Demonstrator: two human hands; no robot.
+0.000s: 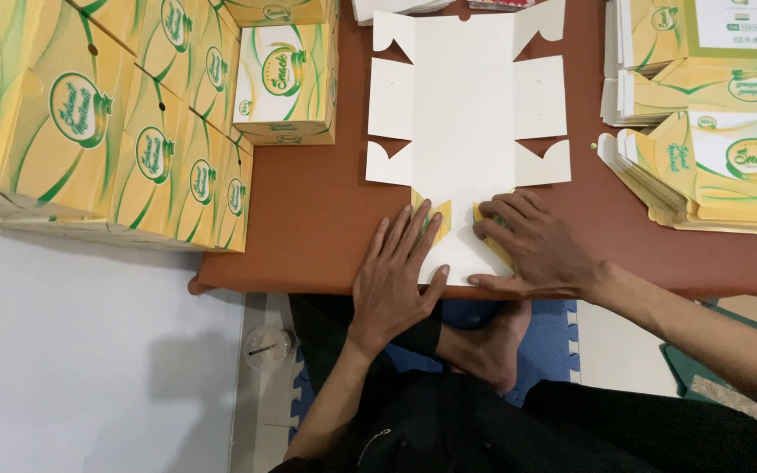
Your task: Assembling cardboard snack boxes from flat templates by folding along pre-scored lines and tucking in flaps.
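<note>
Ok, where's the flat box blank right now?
Head view: the flat box blank lies white side up, mid-table, near edge under both hands, left, right, between folded boxes and unfolded stacks.

A row of folded yellow-green boxes (124,131) stands at the far left on the low brown table (308,219), one more folded box (286,83) beside it. Stacks of flat printed box blanks (711,149) lie at the right. A clear plastic cup (266,348) sits on the near floor, beside a blue foam mat (554,342).

Both hands (393,276) (536,245) pressing flat box blank (466,114).
</note>
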